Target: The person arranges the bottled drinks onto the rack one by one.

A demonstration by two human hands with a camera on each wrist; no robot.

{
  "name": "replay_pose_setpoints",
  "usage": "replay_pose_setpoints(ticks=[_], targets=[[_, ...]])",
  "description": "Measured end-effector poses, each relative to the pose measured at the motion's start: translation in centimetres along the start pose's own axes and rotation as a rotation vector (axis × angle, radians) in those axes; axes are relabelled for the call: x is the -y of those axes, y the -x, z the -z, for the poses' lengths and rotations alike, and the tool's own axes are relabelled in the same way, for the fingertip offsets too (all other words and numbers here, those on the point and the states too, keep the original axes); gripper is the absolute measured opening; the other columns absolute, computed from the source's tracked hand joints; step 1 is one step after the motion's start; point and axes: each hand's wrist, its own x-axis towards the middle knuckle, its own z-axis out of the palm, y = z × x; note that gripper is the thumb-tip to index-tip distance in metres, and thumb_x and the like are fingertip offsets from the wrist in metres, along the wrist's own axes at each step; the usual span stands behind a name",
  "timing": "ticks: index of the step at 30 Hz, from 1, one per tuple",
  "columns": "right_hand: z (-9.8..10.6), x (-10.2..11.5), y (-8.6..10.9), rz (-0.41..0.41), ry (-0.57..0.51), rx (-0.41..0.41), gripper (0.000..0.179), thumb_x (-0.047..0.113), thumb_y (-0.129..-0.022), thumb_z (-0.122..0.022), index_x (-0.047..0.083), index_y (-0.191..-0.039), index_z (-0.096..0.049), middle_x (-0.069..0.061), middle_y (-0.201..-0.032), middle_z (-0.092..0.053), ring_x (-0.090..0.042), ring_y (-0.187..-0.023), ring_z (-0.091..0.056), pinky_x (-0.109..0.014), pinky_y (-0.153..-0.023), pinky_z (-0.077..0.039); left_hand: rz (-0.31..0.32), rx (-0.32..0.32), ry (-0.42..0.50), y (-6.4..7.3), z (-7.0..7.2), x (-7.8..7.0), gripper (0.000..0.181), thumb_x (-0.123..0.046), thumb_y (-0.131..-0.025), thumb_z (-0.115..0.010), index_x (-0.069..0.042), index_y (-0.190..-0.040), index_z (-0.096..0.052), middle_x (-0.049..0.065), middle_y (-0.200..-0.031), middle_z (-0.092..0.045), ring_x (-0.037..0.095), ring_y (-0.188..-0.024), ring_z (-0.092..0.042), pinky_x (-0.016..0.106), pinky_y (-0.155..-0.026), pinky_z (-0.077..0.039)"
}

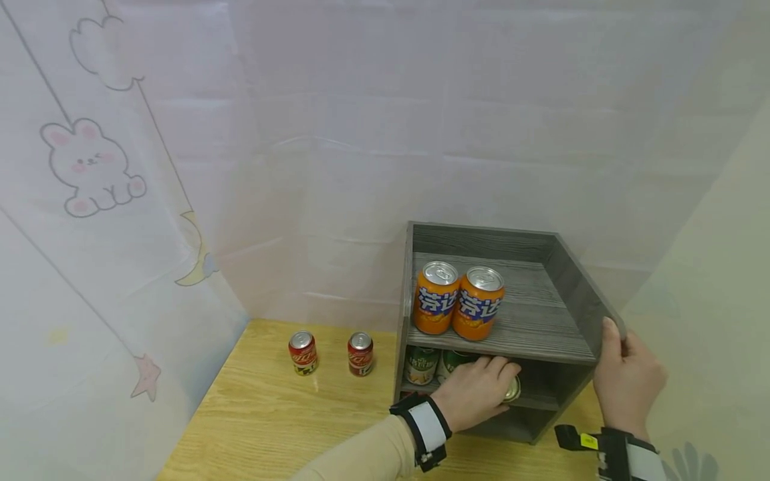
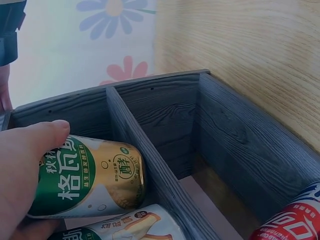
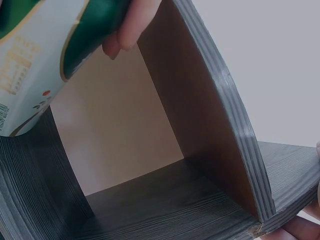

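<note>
My left hand (image 1: 478, 394) reaches into the middle level of a dark grey wooden shelf (image 1: 535, 300). It grips a green, white and gold drink can (image 2: 95, 175), whose gold end (image 1: 513, 389) shows past the fingers. Two similar green cans stand left of it on that level; one is the nearer green can (image 1: 421, 365), the other partly hidden by the hand. Over at the shelf's right side panel, my right hand (image 1: 628, 381) holds the front edge, thumb on top. The right wrist view catches the held can (image 3: 40, 55) tilted above the board.
Two orange cans (image 1: 436, 297) stand at the left of the shelf's top level. On the wooden table (image 1: 259, 414), two red cans (image 1: 302, 352) stand left of the shelf. Another red can (image 2: 295, 220) sits in the lower level. A pale printed curtain (image 1: 337, 167) hangs behind.
</note>
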Motion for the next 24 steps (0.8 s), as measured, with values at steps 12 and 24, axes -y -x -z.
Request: replay_pose_setpoints(ticks=[12, 24], targets=[[-0.1, -0.13, -0.04, 0.009, -0.008, -0.008, 0.056, 0.031, -0.106, -0.056, 0.005, -0.059, -0.038, -0.004, -0.051, -0.033, -0.011, -0.044, -0.023, -0.027, -0.045, -0.016, 0.013, -0.035, -0.159, -0.27, -0.24, -0.01, 0.075, -0.065, -0.089, -0.067, -0.021, -0.146, -0.047, -0.008, -0.122, -0.061, 0.007, -0.105, -0.061, 0.023, -0.083, -0.049], [-0.1, 0.01, 0.15, 0.001, -0.008, -0.01, 0.056, 0.031, -0.106, -0.056, 0.005, -0.06, -0.04, -0.005, -0.052, -0.035, -0.015, -0.045, -0.025, -0.027, -0.045, -0.016, 0.008, -0.055, -0.096, 0.09, -0.61, -0.05, 0.049, -0.058, -0.091, -0.069, -0.026, -0.121, -0.048, -0.008, -0.113, -0.056, 0.009, -0.104, -0.056, 0.023, -0.078, -0.048]])
